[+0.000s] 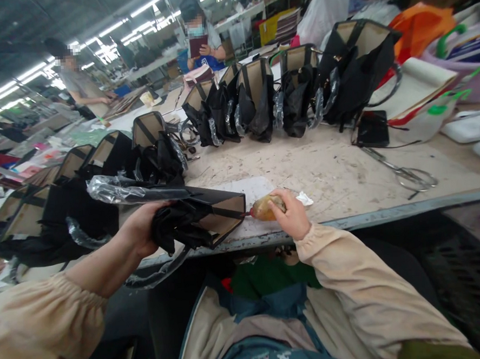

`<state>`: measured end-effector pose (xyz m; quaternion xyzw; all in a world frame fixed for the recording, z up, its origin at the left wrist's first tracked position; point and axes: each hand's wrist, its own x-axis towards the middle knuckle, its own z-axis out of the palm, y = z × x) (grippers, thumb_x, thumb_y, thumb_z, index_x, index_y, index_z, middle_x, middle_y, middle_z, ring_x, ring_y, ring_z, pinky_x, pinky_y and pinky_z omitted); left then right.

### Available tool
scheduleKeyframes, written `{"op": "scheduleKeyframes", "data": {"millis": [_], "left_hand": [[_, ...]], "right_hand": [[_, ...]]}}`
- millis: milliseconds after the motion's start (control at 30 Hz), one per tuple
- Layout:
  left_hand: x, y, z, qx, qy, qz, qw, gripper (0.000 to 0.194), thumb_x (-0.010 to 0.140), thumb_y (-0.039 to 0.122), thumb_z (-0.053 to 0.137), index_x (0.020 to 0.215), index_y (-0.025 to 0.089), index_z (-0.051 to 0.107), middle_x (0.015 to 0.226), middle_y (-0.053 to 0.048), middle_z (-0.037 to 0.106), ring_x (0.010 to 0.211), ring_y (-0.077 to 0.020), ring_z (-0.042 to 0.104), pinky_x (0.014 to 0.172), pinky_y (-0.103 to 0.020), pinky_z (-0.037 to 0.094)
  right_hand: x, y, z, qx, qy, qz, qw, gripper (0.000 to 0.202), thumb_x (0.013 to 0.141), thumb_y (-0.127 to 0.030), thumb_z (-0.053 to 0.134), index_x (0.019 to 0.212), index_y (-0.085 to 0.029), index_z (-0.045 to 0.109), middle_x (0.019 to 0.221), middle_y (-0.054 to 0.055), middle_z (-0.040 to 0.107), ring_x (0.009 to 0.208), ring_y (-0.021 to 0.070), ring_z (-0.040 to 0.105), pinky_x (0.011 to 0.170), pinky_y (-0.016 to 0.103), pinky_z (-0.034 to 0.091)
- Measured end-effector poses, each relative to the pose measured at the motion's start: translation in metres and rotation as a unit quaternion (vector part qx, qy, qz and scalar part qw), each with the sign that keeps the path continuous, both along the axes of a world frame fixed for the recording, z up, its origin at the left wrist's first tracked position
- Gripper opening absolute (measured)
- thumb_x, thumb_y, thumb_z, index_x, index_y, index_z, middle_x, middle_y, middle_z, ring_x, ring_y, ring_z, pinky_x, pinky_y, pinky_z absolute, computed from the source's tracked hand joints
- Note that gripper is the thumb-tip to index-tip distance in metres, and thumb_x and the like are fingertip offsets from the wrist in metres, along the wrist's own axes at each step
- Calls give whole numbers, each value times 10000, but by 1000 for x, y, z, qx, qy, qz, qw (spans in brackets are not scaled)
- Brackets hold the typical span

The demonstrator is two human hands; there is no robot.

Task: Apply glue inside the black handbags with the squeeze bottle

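Note:
My left hand (139,229) is closed around a black handbag (201,211) lying on its side at the table's front edge. The bag's beige inner panel faces right, and its plastic-wrapped handles stick out above and below. In my right hand (291,211) is a yellowish glue bottle (268,206) with a red nozzle, my fingers wrapped round it. The nozzle's tip touches or nearly touches the right edge of the bag; I cannot tell which. Under the bottle lies a pale sheet (252,187) on the tabletop.
Black bags line the back of the table (324,169) and crowd the left side (78,195). Scissors (402,169), a black phone-like object (372,129) and a purple basin (473,73) are at the right. Two people work beyond the table.

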<state>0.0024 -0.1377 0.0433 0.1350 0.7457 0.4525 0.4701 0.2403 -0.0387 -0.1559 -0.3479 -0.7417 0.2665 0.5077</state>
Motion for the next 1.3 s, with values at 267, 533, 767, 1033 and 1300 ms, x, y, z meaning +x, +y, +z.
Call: {"op": "scheduleKeyframes", "data": {"millis": [267, 533, 767, 1033, 1300], "left_hand": [[-10, -7, 11, 5, 2, 13, 1000, 136, 780, 103, 513, 816, 83, 642, 603, -91, 685, 476, -213, 649, 438, -327, 560], [-5, 7, 12, -6, 5, 0, 1000, 152, 768, 115, 545, 871, 62, 644, 651, -99, 696, 503, -224, 657, 461, -360, 571], [1, 31, 12, -5, -5, -19, 1000, 117, 781, 122, 552, 821, 57, 640, 581, -86, 675, 439, -208, 622, 393, -330, 536], [9, 56, 4, -18, 1, -70, 997, 126, 804, 129, 555, 849, 48, 641, 625, -99, 689, 453, -204, 631, 395, -329, 536], [10, 53, -1, 7, -11, -43, 999, 114, 810, 107, 515, 817, 79, 625, 588, -68, 671, 445, -197, 627, 398, -320, 540]], "right_hand": [[-11, -12, 2, -135, 26, 24, 990, 226, 873, -395, 519, 1004, -216, 562, 879, 28, 636, 808, 199, 599, 745, 324, 479], [-7, -10, 3, -60, 22, 26, 998, 200, 882, -346, 516, 1028, -216, 559, 963, 46, 639, 889, 202, 604, 834, 342, 472], [-6, -4, -1, -158, 31, -9, 987, 238, 860, -404, 517, 1007, -225, 571, 905, 26, 639, 830, 200, 603, 793, 343, 477], [-3, 2, -4, -205, 39, -40, 977, 255, 848, -420, 511, 998, -228, 584, 898, 25, 650, 815, 209, 603, 781, 355, 479], [17, 3, 7, -181, 55, -69, 980, 245, 847, -409, 532, 1008, -230, 580, 912, 20, 643, 832, 199, 597, 793, 337, 476]]}}
